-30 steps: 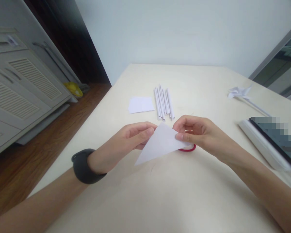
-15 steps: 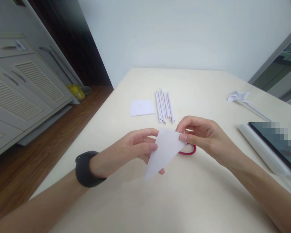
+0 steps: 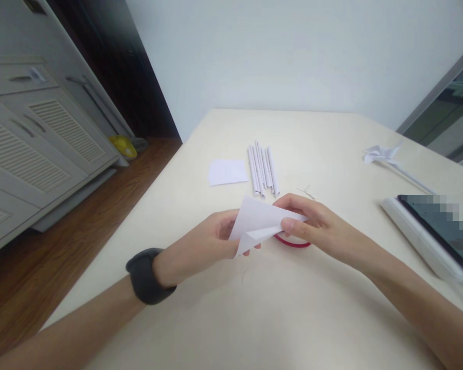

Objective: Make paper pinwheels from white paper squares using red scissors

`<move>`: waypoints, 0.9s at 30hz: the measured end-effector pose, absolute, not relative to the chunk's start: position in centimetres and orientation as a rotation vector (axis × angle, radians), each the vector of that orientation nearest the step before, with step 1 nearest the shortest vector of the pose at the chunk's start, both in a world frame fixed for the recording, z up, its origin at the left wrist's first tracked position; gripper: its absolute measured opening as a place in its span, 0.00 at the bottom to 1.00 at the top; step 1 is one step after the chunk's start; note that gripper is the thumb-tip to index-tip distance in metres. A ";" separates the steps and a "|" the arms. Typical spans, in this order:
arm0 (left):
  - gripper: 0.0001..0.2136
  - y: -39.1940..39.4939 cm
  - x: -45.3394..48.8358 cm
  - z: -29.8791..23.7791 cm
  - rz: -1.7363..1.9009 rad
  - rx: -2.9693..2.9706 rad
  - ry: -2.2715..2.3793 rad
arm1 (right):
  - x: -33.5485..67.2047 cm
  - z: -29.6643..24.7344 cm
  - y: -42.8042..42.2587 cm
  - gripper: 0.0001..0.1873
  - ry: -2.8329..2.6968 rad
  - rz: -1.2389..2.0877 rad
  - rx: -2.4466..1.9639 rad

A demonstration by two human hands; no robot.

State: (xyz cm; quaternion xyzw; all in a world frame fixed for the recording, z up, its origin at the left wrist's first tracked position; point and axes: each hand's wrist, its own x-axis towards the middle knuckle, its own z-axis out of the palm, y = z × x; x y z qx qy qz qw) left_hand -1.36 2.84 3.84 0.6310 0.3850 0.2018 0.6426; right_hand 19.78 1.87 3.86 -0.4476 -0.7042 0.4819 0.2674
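A sheet of white paper (image 3: 258, 216), folded to a triangle with its lower layer lifting apart, is held above the table between both hands. My left hand (image 3: 219, 236) grips its left side, thumb near the lower corner and fingers behind. With thumb and fingers, my right hand (image 3: 306, 221) pinches the right corner. Below the right hand shows part of a red loop (image 3: 295, 242), probably a scissors handle; the rest is hidden. Just beyond lie several rolled white paper tubes (image 3: 263, 172) and some flat white paper pieces (image 3: 227, 172).
A white paper pinwheel on a stick (image 3: 384, 154) lies at the right. Nearer is a white box-like thing with a dark screen (image 3: 428, 236). A thin string or twig (image 3: 306, 192) lies behind my right hand. Left of the table (image 3: 293, 318) stands a cabinet (image 3: 61, 123).
The paper triangle has turned and its lower layer has come apart from the upper one. My left thumb has moved down to the lower corner, and the right hand has shifted slightly down.
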 end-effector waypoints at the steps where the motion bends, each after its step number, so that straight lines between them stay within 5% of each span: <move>1: 0.13 2.8 -1.4 3.7 0.491 1.430 0.859 | 19.8 3.8 1.9 0.10 -1.888 1.333 -1.235; 11: 0.11 3.1 -1.5 2.5 0.631 1.552 0.989 | 20.5 2.5 2.7 0.08 -1.761 1.534 -1.286; 27: 0.11 2.5 -0.8 2.7 0.514 1.741 1.002 | 20.1 2.4 2.3 0.08 -2.061 0.956 -1.500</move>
